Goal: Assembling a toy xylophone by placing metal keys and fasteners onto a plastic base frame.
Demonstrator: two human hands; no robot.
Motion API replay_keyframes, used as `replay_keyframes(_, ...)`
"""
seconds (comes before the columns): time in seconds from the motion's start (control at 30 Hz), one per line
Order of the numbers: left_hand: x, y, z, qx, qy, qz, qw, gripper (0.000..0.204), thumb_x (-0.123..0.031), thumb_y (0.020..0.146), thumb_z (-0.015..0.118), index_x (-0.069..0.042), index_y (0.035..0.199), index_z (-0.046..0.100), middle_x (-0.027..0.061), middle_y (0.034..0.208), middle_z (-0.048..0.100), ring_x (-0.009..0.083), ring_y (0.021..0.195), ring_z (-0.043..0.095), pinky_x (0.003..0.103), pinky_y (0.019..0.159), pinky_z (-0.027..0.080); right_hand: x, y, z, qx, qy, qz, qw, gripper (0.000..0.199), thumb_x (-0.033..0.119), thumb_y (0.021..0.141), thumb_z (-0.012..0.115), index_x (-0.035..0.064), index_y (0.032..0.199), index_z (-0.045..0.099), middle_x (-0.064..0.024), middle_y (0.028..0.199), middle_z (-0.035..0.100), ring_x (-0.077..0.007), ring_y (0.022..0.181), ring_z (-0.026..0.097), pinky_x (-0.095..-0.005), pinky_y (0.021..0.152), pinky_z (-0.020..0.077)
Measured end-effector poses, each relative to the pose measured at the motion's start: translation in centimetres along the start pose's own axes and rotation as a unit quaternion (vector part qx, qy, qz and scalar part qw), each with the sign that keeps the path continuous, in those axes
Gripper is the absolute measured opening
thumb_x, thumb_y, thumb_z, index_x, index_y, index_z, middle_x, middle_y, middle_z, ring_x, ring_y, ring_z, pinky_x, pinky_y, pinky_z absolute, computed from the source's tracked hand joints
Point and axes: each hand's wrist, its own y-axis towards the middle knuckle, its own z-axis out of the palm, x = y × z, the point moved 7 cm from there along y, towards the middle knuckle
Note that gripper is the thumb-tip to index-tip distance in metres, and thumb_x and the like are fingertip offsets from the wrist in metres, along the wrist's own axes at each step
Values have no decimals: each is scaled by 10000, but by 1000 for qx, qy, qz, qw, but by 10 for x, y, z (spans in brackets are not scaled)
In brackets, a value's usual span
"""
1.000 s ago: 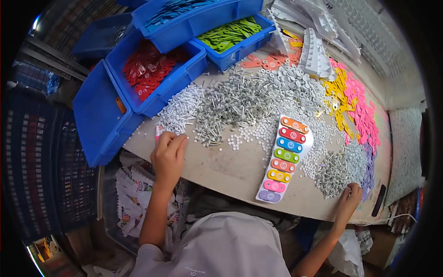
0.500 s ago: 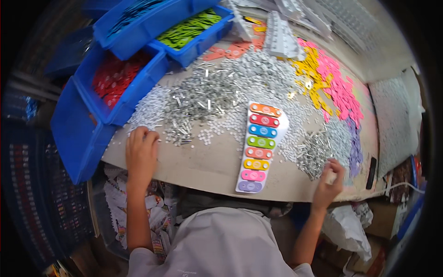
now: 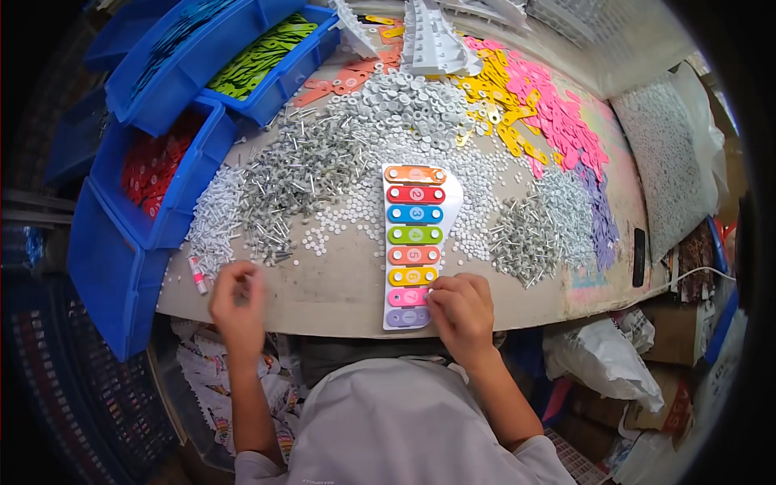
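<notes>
Head view of a parts bench [image 3: 347,295]. The right hand [image 3: 462,314] rests, fingers curled and narrow, on the near end of a toy xylophone panel [image 3: 413,242], its fingertips touching the pink bar [image 3: 408,297] and the purple bar [image 3: 406,318]; whether a small part is pinched between them cannot be told. The panel lies flat and runs away from this hand, carrying eight coloured bars from orange at the far end to purple at the near end.

The left hand [image 3: 237,301] lies at the near bench edge, well to the left of the panel, loosely closed with fingers curled under; what it holds cannot be told. Just left of it lies a small white tube with a pink tip [image 3: 196,276]. Beyond it spread a heap of grey metal pins [image 3: 295,174] and white plastic pegs [image 3: 212,222], with small white discs [image 3: 343,222] between that heap and the panel.

Beyond the right hand lies a second heap of pins [image 3: 521,234]; farther off lie yellow [image 3: 485,105] and pink plastic pieces [image 3: 558,121]. Blue bins [image 3: 121,259] stand beyond and left of the left hand, holding red [image 3: 153,166] and green pieces [image 3: 259,56].
</notes>
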Motion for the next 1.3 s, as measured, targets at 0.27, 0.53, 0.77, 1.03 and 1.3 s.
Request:
replay_keyframes(0.27, -51, -54, 105, 356, -458, -198, 790, 196, 12, 966, 736, 41, 1160, 727, 73, 1068, 745, 124, 959, 703, 278, 863, 572, -29, -29, 17, 27, 288, 305, 907, 151, 35, 950, 755, 28, 1029, 627, -36, 941, 654, -117, 846, 618, -274, 732, 516)
replay_keyframes(0.53, -53, -55, 136, 401, -444, -227, 768, 130, 17, 971, 730, 42, 1098, 729, 81, 1006, 756, 110, 921, 719, 228, 799, 559, -49, -31, 32, 98, 386, 420, 815, 226, 121, 1012, 728, 63, 1037, 511, 46, 720, 576, -6, 570, 493, -185, 488, 348)
replay_keyframes(0.77, -73, -38, 135, 434, -254, -157, 850, 519, -104, 961, 778, 1, 1385, 499, 13, 839, 702, 33, 719, 633, 203, 617, 449, -50, -31, 31, 152, 393, 458, 782, 258, 217, 1017, 740, 47, 1025, 547, 26, 654, 582, -29, 491, 455, -231, 423, 328)
replay_keyframes(1.03, -70, -35, 151, 518, -279, -163, 792, 500, -104, 982, 735, -14, 1401, 477, 10, 827, 711, 13, 658, 626, 194, 555, 423, -44, -25, 38, 232, 326, 435, 807, 268, 267, 1059, 685, 0, 1045, 664, 19, 692, 636, -29, 517, 502, -234, 446, 384)
replay_keyframes(1.3, -66, -40, 158, 489, -342, -167, 785, 494, -87, 991, 729, -5, 1407, 476, -5, 776, 682, 0, 641, 583, 191, 549, 385, -47, -24, 37, 207, 285, 376, 857, 282, 271, 1067, 668, -10, 1047, 662, 9, 673, 629, -44, 523, 532, -255, 454, 407)
